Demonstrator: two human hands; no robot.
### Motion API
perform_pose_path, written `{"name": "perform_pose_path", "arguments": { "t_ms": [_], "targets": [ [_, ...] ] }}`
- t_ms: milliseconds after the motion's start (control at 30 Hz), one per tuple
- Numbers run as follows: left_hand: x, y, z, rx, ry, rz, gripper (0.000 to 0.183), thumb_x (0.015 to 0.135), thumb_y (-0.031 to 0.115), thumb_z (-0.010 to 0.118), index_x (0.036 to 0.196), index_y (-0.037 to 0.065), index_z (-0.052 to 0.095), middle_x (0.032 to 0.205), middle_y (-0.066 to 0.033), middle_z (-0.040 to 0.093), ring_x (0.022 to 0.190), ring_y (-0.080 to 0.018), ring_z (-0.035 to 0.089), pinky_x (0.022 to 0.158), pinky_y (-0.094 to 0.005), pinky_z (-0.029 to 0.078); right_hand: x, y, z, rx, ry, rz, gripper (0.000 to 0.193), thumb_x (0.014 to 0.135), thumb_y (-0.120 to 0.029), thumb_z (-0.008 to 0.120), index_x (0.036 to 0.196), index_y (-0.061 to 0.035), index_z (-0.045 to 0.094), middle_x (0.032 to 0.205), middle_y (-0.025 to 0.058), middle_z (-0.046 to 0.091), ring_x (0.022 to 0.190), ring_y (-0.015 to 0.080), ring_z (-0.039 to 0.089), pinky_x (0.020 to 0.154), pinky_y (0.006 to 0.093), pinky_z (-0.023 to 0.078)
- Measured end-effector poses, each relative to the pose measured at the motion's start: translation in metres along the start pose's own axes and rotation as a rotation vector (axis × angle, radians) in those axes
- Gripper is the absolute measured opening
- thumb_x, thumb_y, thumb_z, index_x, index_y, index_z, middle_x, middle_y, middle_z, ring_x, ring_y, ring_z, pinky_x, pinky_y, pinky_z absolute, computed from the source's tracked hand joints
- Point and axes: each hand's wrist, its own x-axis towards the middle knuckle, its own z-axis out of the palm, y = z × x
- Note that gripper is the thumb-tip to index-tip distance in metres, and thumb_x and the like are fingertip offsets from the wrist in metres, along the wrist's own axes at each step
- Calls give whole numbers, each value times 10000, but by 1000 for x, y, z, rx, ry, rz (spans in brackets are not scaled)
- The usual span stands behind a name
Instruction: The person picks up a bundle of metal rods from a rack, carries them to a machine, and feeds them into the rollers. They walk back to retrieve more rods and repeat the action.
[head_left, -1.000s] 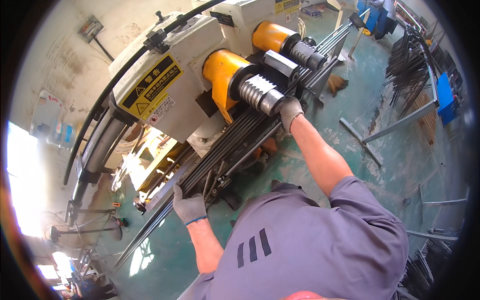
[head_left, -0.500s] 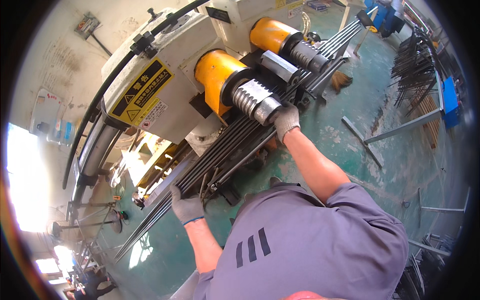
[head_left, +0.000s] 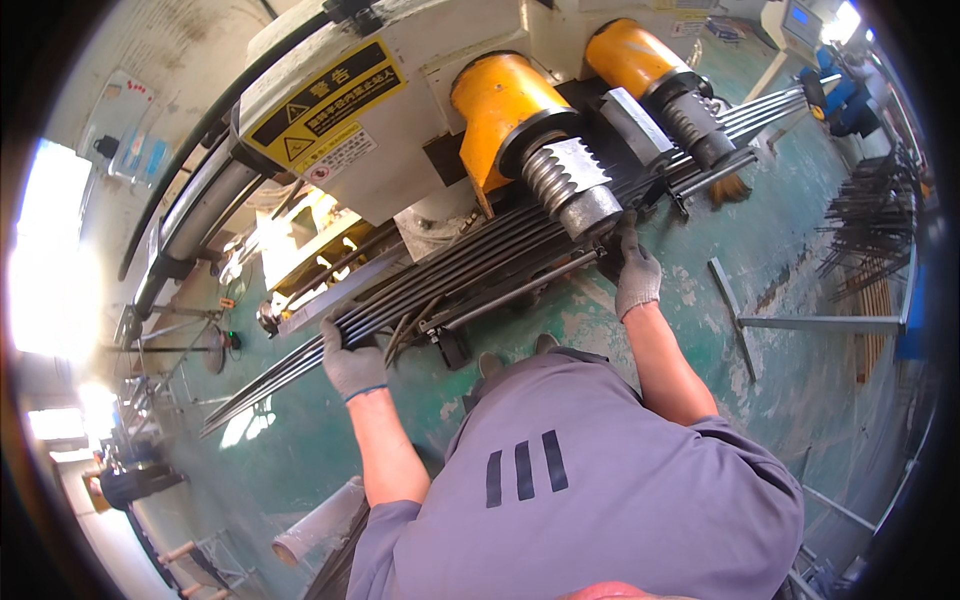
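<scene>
A bundle of long dark steel rods (head_left: 425, 282) runs slantwise from the lower left to the upper right, along the front of a machine. My left hand (head_left: 352, 366), in a grey knit glove, is closed round the rods at their left part; its thumb shows on top and the fingers are mostly hidden. My gloved right hand (head_left: 637, 276) is just below and right of the ribbed steel roller (head_left: 572, 188). Its fingers point up toward the rods in the shadow beside the roller's end; their tips are hard to make out.
Orange housings (head_left: 508, 112) carry the steel rollers on the pale machine body (head_left: 405, 165), which bears a yellow and black warning label (head_left: 322, 105). A thin rail (head_left: 525, 290) runs below the rods. At the right stand a metal frame (head_left: 820, 324) and a pile of dark rods (head_left: 868, 215).
The view has shifted, so the machine sits farther right in it. My right hand has drawn a little away from the roller's end. My left hand stays on the rods.
</scene>
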Motion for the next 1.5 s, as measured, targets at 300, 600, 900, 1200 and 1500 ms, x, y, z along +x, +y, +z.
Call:
{"name": "perform_pose_path", "arguments": {
  "t_ms": [300, 600, 900, 1200, 1500],
  "targets": [
    [-45, -60, 57, 153, -96, -159, 413, 1105, 319, 688, 1375, 7, 682, 1377, -137, 720, 1319, -315, 663, 1193, -478, 518, 48, 57, -14, -62, -188, -4, 385, 1122, -326, 661, 1266, 30, 694, 1099, 107, 745, 877, 236, 738, 756, 387, 639],
    [-22, 55, -50, -233, -51, -86, 522, 1134, 467, 578, 1413, 29, 631, 1451, -161, 676, 1343, -383, 626, 1208, -582, 462, 102, 139, -109, -303, -127, 83, 319, 1049, -426, 782, 1044, -108, 759, 860, 36, 754, 706, 201, 709, 631, 357, 560],
    [76, 267, -234, -210, 335, 243, 485, 1157, 493, 506, 1291, 62, 684, 1294, -157, 717, 1215, -389, 678, 1124, -575, 533, 97, 201, -228, -720, 128, 115, 287, 1074, -416, 719, 954, -157, 694, 832, 32, 678, 653, 203, 622, 522, 357, 433],
    [167, 422, -373, -59, 624, 332, 525, 1148, 503, 545, 1369, 29, 592, 1298, -159, 672, 1148, -369, 690, 983, -555, 581, 27, 247, -273, -1419, 72, 152, 176, 1063, -369, 685, 1166, -237, 742, 1195, 12, 689, 1045, 200, 650, 800, 380, 524],
    [189, 437, -414, 155, 452, 348, 485, 1152, 415, 567, 1533, 122, 506, 1375, -122, 627, 1107, -389, 698, 929, -552, 596, 40, 190, -313, -2408, -298, -14, 316, 1058, -320, 649, 1339, -310, 791, 1499, -14, 712, 1383, 189, 681, 1048, 392, 604]
  ]
}}
